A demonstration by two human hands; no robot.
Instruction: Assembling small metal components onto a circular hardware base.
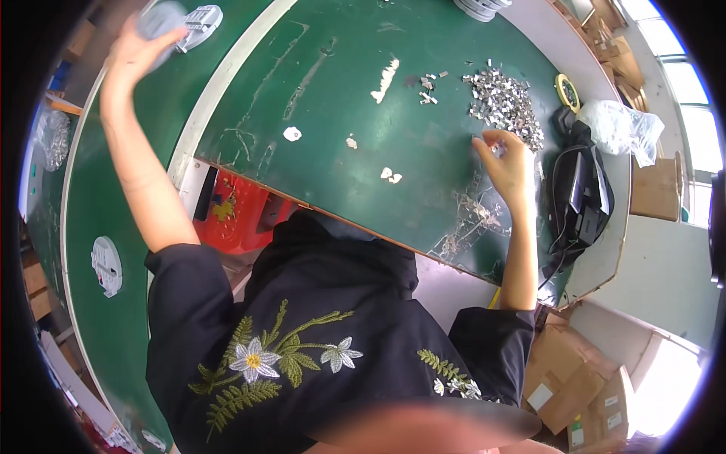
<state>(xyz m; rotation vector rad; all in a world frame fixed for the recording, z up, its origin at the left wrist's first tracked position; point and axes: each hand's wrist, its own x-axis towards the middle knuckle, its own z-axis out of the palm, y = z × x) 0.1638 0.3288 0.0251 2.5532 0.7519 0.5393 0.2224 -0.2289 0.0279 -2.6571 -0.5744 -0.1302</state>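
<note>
- In the head view, a round grey piece (160, 24), blurred and see-through in look, is held in the left hand (144, 50), with the thumb laid across it and the other fingers partly hidden
- This piece is seen at the upper left, over the narrow green strip (125, 189) beside the main table, and a second grey piece (201, 27) is seen just beside it on the same strip
- The right hand (505, 160) is curled at the near edge of a pile of small metal bits (503, 98), with thumb and forefinger bent toward each other; whether anything is pinched there cannot be told
- A few loose metal bits (429, 89) are scattered to the left of the pile
- The green table (325, 170) is marked with scratches and pale stains, and a strip of white putty (385, 82) is laid near its middle
- Smaller white lumps are spread nearer the person, one of them a flat white blob (293, 134)
- Along the right side, a roll of tape (567, 93), a clear plastic bag (622, 127) and a black bag (581, 189) are placed
- A third grey piece (107, 266) is left lower on the strip, and more grey parts (482, 7) are cut off by the top edge
- A red plastic stool or bin (240, 219) is partly covered by the table
</note>
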